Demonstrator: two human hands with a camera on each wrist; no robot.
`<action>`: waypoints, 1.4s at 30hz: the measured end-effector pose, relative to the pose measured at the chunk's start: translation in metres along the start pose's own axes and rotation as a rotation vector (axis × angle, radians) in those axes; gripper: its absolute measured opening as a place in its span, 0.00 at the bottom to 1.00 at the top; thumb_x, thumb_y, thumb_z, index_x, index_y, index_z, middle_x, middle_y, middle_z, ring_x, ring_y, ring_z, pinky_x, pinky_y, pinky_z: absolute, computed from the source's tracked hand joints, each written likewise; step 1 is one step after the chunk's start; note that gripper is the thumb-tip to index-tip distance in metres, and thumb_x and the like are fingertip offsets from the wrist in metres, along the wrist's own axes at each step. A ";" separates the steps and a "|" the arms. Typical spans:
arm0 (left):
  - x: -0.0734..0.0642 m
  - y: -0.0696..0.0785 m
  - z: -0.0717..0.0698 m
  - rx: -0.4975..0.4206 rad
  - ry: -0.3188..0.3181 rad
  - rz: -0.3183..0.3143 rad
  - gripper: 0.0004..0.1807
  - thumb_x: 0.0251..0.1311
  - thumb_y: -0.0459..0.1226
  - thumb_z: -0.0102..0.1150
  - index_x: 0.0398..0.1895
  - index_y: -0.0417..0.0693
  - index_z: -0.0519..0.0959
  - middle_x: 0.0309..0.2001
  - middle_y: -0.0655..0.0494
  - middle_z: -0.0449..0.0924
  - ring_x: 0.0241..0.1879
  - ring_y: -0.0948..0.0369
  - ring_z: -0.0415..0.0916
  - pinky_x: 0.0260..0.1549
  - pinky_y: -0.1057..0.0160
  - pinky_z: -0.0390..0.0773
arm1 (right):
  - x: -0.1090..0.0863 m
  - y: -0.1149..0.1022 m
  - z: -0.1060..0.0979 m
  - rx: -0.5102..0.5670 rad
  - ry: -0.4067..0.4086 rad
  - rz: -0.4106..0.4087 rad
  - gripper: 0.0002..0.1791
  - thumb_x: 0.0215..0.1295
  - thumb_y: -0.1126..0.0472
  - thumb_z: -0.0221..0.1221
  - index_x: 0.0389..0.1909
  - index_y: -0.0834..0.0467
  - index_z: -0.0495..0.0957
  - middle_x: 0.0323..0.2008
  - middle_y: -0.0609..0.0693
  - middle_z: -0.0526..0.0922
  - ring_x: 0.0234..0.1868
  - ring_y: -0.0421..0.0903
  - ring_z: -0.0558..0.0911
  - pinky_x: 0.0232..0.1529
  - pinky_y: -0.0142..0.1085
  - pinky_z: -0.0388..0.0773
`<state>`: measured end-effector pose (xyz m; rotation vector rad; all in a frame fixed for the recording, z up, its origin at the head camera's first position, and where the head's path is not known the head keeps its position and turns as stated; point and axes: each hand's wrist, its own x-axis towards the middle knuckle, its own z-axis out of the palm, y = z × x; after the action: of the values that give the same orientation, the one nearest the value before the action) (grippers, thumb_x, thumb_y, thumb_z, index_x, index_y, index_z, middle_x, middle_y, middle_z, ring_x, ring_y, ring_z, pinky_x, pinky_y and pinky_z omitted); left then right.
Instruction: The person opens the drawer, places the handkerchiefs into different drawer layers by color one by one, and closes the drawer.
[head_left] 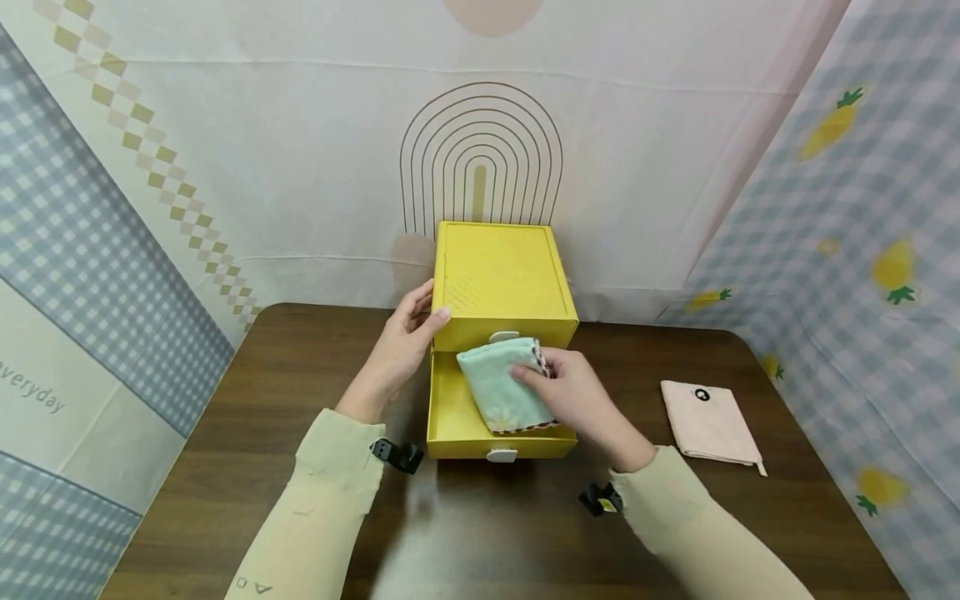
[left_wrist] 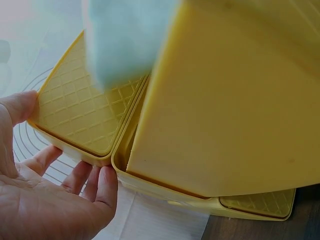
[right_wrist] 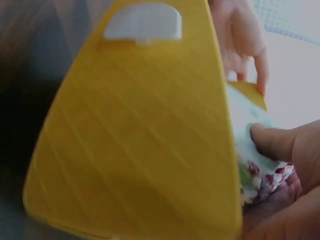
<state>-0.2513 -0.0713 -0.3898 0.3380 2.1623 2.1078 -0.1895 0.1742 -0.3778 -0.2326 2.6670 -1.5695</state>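
A yellow two-drawer storage box [head_left: 502, 271] stands on the table, its lower drawer [head_left: 450, 408] pulled out and its upper drawer closed. My left hand [head_left: 397, 350] holds the upper part of the box at its left side, thumb at the front top corner; in the left wrist view the fingers [left_wrist: 106, 187] curl at the side panel's edge. A folded mint-green towel [head_left: 498, 383] with a checked brown-and-white trim is pinched in my right hand [head_left: 573, 396], thumb on its face. The towel is over the open lower drawer and hides part of its inside.
A folded pale pink towel [head_left: 708, 421] with a black round mark lies on the right of the brown table [head_left: 270, 467]. White fabric hangs right behind the box, and checked cloth [head_left: 847, 275] borders the right side.
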 end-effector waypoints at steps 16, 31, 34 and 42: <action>0.000 -0.001 0.001 0.004 -0.001 -0.006 0.35 0.65 0.53 0.57 0.73 0.66 0.58 0.67 0.60 0.62 0.61 0.56 0.63 0.60 0.52 0.65 | 0.007 -0.005 0.031 0.132 -0.091 0.165 0.12 0.68 0.57 0.60 0.35 0.64 0.79 0.24 0.54 0.79 0.20 0.45 0.78 0.23 0.39 0.77; -0.001 0.001 0.000 0.007 -0.006 -0.012 0.36 0.65 0.53 0.57 0.74 0.65 0.57 0.68 0.59 0.61 0.62 0.55 0.62 0.61 0.52 0.65 | 0.010 0.006 0.026 -0.133 -0.042 0.168 0.14 0.67 0.57 0.59 0.46 0.63 0.76 0.32 0.54 0.76 0.28 0.46 0.74 0.28 0.36 0.73; -0.002 0.002 -0.001 0.005 -0.007 -0.012 0.36 0.64 0.54 0.57 0.74 0.65 0.57 0.68 0.59 0.61 0.62 0.53 0.62 0.61 0.51 0.64 | 0.009 0.006 0.023 -0.127 -0.039 0.170 0.18 0.67 0.57 0.59 0.51 0.65 0.75 0.40 0.55 0.78 0.35 0.46 0.76 0.33 0.36 0.76; 0.000 0.002 -0.001 0.018 -0.005 -0.017 0.36 0.64 0.54 0.57 0.74 0.67 0.57 0.67 0.60 0.61 0.62 0.55 0.62 0.61 0.51 0.64 | 0.003 0.003 0.009 -0.155 -0.042 0.157 0.21 0.69 0.56 0.58 0.57 0.64 0.72 0.48 0.55 0.80 0.50 0.50 0.79 0.46 0.43 0.77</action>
<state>-0.2512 -0.0724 -0.3881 0.3258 2.1744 2.0778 -0.1915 0.1669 -0.3845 -0.0582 2.7017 -1.3026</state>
